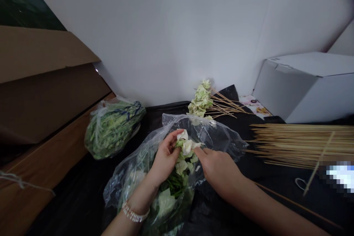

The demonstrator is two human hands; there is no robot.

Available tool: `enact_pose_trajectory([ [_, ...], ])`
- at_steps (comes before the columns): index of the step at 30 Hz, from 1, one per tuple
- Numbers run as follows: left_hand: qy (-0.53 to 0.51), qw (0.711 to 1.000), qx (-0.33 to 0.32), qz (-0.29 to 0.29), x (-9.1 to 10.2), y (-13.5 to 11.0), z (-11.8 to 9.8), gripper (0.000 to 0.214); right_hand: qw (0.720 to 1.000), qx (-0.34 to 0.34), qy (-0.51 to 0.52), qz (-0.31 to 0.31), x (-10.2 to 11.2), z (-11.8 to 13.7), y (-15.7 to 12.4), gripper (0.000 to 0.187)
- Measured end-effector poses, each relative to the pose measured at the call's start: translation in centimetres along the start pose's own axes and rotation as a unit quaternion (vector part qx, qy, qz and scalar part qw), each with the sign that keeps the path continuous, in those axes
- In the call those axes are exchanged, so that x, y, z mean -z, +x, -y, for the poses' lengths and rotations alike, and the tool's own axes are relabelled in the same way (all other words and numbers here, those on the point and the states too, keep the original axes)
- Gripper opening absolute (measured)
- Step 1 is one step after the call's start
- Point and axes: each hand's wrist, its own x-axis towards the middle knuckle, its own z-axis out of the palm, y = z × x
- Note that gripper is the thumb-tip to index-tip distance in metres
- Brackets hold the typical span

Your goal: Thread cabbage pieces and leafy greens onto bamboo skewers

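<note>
My left hand (165, 156) pinches a clump of pale green cabbage pieces (186, 146) over an open clear plastic bag (221, 138) of vegetables. My right hand (218, 167) grips the same clump from the right, and a thin bamboo skewer (298, 204) runs back from under that hand along my forearm. Both hands have their fingers closed on the pieces. A beaded bracelet sits on my left wrist. Behind the bag lies a pile of finished cabbage skewers (203, 101) with their sticks pointing right.
A big bundle of bare bamboo skewers (301, 143) lies at right on the black sheet (83, 199). A second bag of green leaves (112, 129) sits at left by a brown cardboard box (44, 81). A white box (309, 84) stands at back right.
</note>
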Motion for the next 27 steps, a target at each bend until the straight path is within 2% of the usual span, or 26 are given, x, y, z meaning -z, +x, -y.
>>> enact_pose_trajectory([
  [7, 0.012, 1.000, -0.011, 0.003, -0.05, -0.06, -0.07, 0.046, 1.000, 0.014, 0.005, -0.021, -0.16, 0.09, -0.07, 0.036],
  [18, 0.031, 0.999, -0.019, 0.027, 0.01, -0.20, 0.11, 0.046, 0.998, 0.011, 0.060, 0.012, -0.09, -0.32, 0.06, 0.039],
  [27, 0.160, 0.984, -0.077, 0.017, -0.06, -0.53, 0.63, 0.058, 1.000, 0.012, 0.028, 0.006, -0.08, -0.14, -0.04, 0.037],
])
